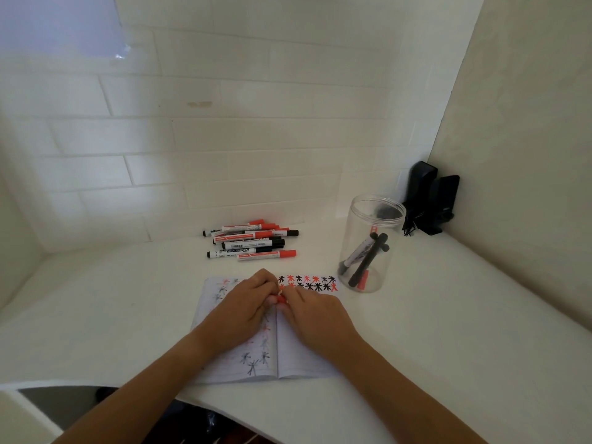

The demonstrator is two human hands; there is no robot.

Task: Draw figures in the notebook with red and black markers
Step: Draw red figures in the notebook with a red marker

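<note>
Both our hands meet over the open notebook (298, 354): our left hand (243, 310) and right hand (315, 315) each curl fingertips around a red marker (281, 299), pinching it between them above the spine. Only a small red bit shows, so we cannot tell its axis or direction. Loose markers (253, 240) lie beyond, and a clear jar (368, 245) stands to the right.

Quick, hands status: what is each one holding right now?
Left hand: fingers curled on the red marker over the notebook.
Right hand: fingers pinch the same red marker; whether cap or barrel cannot be told.
</note>
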